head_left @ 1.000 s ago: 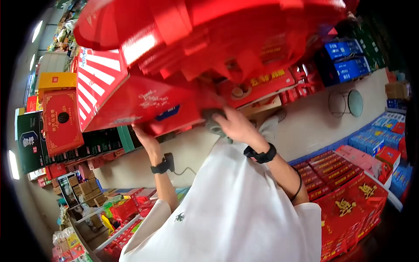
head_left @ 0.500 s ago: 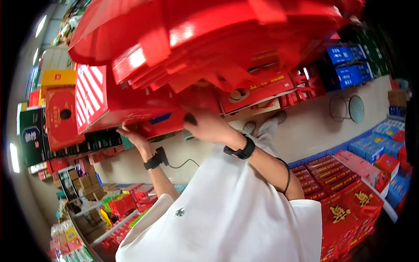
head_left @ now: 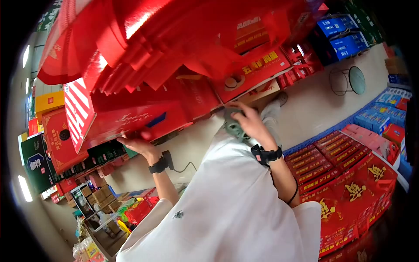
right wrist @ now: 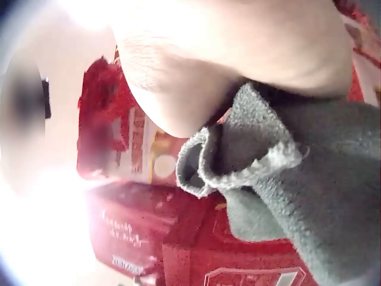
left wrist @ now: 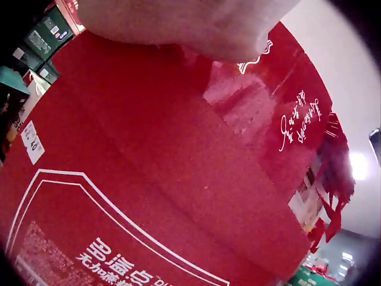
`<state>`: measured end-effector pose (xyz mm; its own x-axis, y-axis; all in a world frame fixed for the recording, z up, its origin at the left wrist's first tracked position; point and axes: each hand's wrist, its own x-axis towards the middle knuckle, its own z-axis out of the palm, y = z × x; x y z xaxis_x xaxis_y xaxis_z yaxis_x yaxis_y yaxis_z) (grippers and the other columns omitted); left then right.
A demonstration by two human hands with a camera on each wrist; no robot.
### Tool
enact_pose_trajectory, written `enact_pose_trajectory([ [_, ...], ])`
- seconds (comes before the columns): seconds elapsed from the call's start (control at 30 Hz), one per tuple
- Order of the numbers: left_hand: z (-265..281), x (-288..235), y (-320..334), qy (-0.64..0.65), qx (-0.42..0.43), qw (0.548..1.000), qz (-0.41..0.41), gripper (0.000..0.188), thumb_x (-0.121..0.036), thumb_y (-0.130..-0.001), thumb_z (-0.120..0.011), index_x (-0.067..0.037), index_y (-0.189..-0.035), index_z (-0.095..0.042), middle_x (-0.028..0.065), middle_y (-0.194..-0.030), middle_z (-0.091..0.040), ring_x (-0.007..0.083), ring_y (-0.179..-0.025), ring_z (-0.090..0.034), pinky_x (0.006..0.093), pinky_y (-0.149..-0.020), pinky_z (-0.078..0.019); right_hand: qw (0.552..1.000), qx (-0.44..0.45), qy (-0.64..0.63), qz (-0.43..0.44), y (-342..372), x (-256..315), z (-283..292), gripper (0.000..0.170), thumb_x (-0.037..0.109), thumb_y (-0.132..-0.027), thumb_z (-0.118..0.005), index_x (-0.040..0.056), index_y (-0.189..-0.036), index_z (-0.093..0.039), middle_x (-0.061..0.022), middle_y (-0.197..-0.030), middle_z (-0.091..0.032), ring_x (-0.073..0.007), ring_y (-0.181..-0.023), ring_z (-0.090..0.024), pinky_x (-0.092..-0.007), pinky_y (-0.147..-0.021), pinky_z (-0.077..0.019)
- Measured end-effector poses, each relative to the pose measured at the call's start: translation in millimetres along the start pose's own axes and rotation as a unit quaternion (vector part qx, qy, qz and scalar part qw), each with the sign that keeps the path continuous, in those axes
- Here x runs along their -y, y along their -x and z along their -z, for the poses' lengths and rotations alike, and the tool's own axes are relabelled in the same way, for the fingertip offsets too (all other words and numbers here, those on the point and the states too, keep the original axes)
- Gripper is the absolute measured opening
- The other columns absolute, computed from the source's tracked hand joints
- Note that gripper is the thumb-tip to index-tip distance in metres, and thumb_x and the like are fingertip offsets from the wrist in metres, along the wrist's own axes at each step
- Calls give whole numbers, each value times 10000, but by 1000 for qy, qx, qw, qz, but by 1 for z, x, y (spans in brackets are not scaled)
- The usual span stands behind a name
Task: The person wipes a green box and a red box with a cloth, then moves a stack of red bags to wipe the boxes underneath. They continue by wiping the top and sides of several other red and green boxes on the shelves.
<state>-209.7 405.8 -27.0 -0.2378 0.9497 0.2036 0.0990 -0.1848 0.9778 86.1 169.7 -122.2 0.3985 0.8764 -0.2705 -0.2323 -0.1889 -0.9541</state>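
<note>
In the head view my right hand [head_left: 253, 124] holds a grey-green cloth [head_left: 234, 124] in front of my body, beside the front edge of the red boxes. Its fingers curl over the cloth. The right wrist view shows the folded fuzzy cloth [right wrist: 262, 164] hanging below the hand. My left hand [head_left: 139, 146] rests at the lower edge of a red gift box [head_left: 118, 111] with striped red-and-white side, fingers fairly straight. In the left wrist view, the left hand [left wrist: 184, 24] lies against a broad red box face [left wrist: 149, 137] with white lettering.
Red bags with handles [head_left: 144, 39] hang over the boxes at the top. Blue cartons [head_left: 345, 39] stand at the back right, with a round stool [head_left: 355, 81] on the floor nearby. Stacked red cartons [head_left: 349, 196] are behind me on the right. A cable [head_left: 187, 167] hangs from the left wristband.
The right hand first went left against the red box, then came back right and away from it with the cloth. The left hand has stayed by the box edge. The head view has tilted.
</note>
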Motion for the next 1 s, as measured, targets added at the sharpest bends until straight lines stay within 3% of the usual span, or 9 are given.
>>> enact_pose_trajectory([
  [0.1, 9, 10, -7, 28, 8, 999, 18, 853, -734, -1129, -282, -39, -1522, -584, 144, -1477, -653, 304, -1343, -616, 472, -1143, -483, 978, -108, -139, -114, 18, -8, 42, 385, 139, -1041, -567, -10, -1367, -705, -140, -1233, -764, -214, -1138, -719, -327, -1021, -541],
  [0.27, 47, 20, -28, 85, 73, 990, 91, 924, -772, -1105, -292, -32, -1616, -506, 160, -1625, -558, 324, -1491, -510, 479, -1270, -354, 927, -281, -236, -83, 50, -28, 98, 380, 213, -1089, -511, 29, -1335, -735, -76, -1193, -770, -180, -1056, -729, -326, -956, -578],
  [0.4, 43, 32, -18, 90, 65, 986, 121, 845, -714, -1125, -354, -37, -1600, -526, 134, -1589, -590, 282, -1479, -524, 429, -1262, -369, 825, -380, -388, -153, 69, -63, 131, 359, 284, -1126, -489, 66, -1270, -735, -83, -1222, -775, -217, -1047, -724, -419, -969, -598],
  [0.5, 43, 35, -16, 109, 74, 984, 123, 833, -708, -1125, -376, -38, -1591, -536, 121, -1588, -589, 264, -1466, -531, 407, -1245, -390, 789, -321, -513, -108, 76, -93, 145, 353, 322, -1135, -487, 88, -1229, -733, -86, -1191, -780, -231, -1036, -726, -432, -968, -599],
  [0.7, 50, 40, -12, 147, 80, 974, 149, 792, -716, -1125, -388, -115, -1635, -467, 73, -1652, -518, 242, -1461, -521, 391, -1235, -398, 831, -313, -426, -172, 18, -77, 100, 365, 320, -1153, -492, 89, -1319, -721, -94, -1212, -770, -257, -1082, -729, -448, -973, -603],
  [0.77, 47, 43, -1, 124, 67, 980, 144, 780, -714, -1129, -382, -135, -1648, -446, 63, -1658, -511, 235, -1465, -512, 388, -1231, -400, 929, -304, -207, -41, -22, -56, 78, 340, 274, -1123, -597, 48, -1362, -687, -109, -1218, -759, -248, -1129, -724, -433, -959, -615],
  [0.83, 36, 34, 9, 129, 50, 978, 154, 826, -718, -1136, -344, -88, -1664, -430, 88, -1675, -494, 250, -1518, -465, 402, -1278, -334, 947, -308, 56, 66, -72, -64, 66, 370, 234, -1082, -685, 35, -1392, -648, -111, -1208, -749, -236, -1055, -745, -417, -877, -634],
  [0.93, 37, 39, 10, 100, 81, 982, 140, 904, -736, -1132, -309, -26, -1686, -389, 119, -1708, -453, 271, -1576, -404, 415, -1332, -230, 964, -230, 134, 24, -117, -64, 39, 526, 261, -1000, -754, 8, -1439, -617, -240, -1240, -747, -391, -1128, -734, -481, -945, -588],
  [1.0, 35, 41, 8, 78, 84, 986, 121, 950, -774, -1108, -326, -27, -1692, -385, 126, -1690, -474, 281, -1571, -414, 432, -1320, -261, 916, -179, 357, -37, -134, -74, 33, 587, 309, -974, -768, 55, -1476, -602, -262, -1147, -763, -449, -1043, -748, -534, -875, -603],
])
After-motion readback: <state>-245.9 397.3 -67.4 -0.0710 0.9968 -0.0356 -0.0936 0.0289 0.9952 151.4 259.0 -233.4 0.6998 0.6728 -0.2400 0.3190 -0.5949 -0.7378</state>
